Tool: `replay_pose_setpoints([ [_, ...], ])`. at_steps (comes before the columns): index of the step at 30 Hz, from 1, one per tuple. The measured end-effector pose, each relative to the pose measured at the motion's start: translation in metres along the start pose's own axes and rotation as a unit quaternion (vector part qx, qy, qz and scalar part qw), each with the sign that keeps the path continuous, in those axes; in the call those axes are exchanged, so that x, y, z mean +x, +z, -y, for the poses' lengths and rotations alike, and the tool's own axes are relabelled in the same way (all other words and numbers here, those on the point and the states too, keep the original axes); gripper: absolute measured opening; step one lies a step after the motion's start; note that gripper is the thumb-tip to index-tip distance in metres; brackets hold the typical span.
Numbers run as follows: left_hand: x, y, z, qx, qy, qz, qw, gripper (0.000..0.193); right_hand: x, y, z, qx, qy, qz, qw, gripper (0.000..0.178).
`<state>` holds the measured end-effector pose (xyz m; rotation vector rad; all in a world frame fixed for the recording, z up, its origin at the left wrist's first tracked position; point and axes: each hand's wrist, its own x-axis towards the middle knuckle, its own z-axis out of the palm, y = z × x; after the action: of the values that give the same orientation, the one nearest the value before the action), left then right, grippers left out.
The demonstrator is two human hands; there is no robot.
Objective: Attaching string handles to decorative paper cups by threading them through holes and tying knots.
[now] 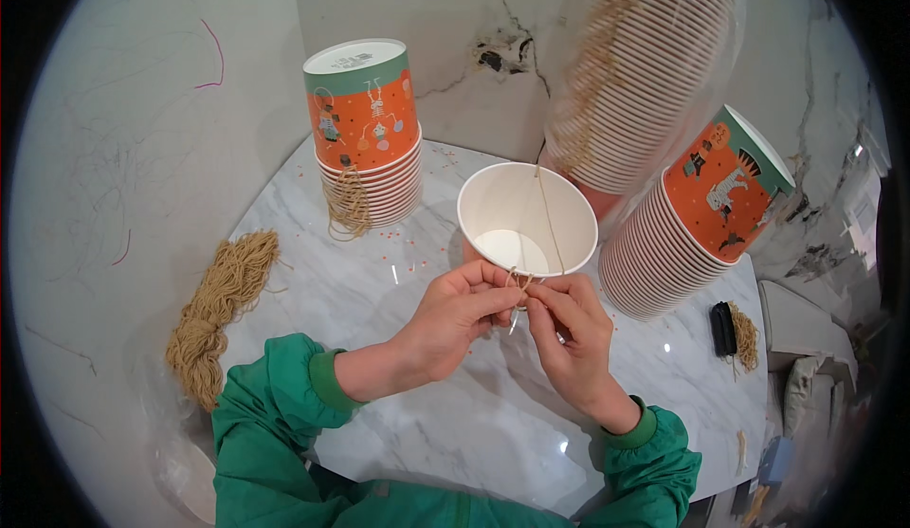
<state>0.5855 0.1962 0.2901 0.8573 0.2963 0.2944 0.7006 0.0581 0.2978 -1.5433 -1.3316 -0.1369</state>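
A white-lined paper bucket stands upright on the table, its mouth tilted toward me. A thin tan string crosses its mouth from the far rim to the near rim. At the near rim my left hand pinches the string between thumb and fingers. My right hand faces it, thumb and forefinger also closed on the string. The fingertips of both hands almost meet around a small loop. Something small and whitish shows just below them; I cannot make out what it is.
Upside-down stacks of orange and green paper buckets stand at the left and right. Behind the bucket leans a tall plastic-wrapped stack. A tan string bundle hangs over the left table edge. A black object lies at right.
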Motion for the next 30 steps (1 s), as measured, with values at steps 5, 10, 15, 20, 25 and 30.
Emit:
replay_pose_setpoints([
  [5,0.004,-0.005,0.009,0.033,0.033,0.009,0.999,0.01,0.0,0.004,-0.002,0.048,0.024,-0.015,0.998,0.019],
  [10,0.005,-0.008,0.011,0.059,0.071,0.02,0.996,0.01,0.004,0.005,0.004,0.04,0.035,-0.009,0.999,0.018],
  [15,0.004,-0.008,0.009,0.079,0.078,0.031,0.993,0.011,0.006,0.005,0.003,0.023,0.044,-0.01,0.999,0.013],
  [20,0.0,-0.005,0.008,0.157,0.133,0.004,0.979,0.008,0.011,0.006,0.006,0.023,0.047,0.002,0.999,0.009],
  [25,-0.001,-0.004,0.01,0.166,0.157,-0.004,0.974,0.006,0.014,0.009,0.006,0.006,0.027,-0.002,1.0,0.008],
  [30,-0.003,-0.005,0.003,0.108,0.101,-0.019,0.989,0.006,0.01,0.011,-0.001,0.003,0.003,0.011,1.0,0.011],
])
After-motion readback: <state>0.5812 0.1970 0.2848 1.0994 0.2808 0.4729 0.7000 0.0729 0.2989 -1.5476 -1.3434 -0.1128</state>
